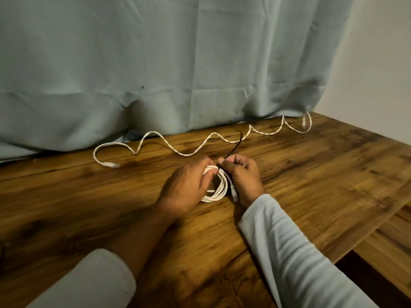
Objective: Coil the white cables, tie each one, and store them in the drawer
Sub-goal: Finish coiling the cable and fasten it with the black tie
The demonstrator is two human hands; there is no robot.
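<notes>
Coiled white cable [216,188] gripped by left hand [185,185].
Right hand [243,178] beside the coil, pinching a black tie [234,147]; uncoiled white cable [178,150] beyond.

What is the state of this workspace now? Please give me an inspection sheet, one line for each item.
Surface: wooden table, dark brown grain.
Job's things: coiled white cable on the table between the hands; black tie at its far side, one end pointing away.
Clutter: nothing seen.
Grippers: left hand grips the coiled white cable; right hand pinches the black tie.
Cables: loose white cable lies in waves near the far edge, not coiled, a plug at each end.
Surroundings: blue-grey curtain behind the table; pale wall at the right; no drawer in view.
</notes>
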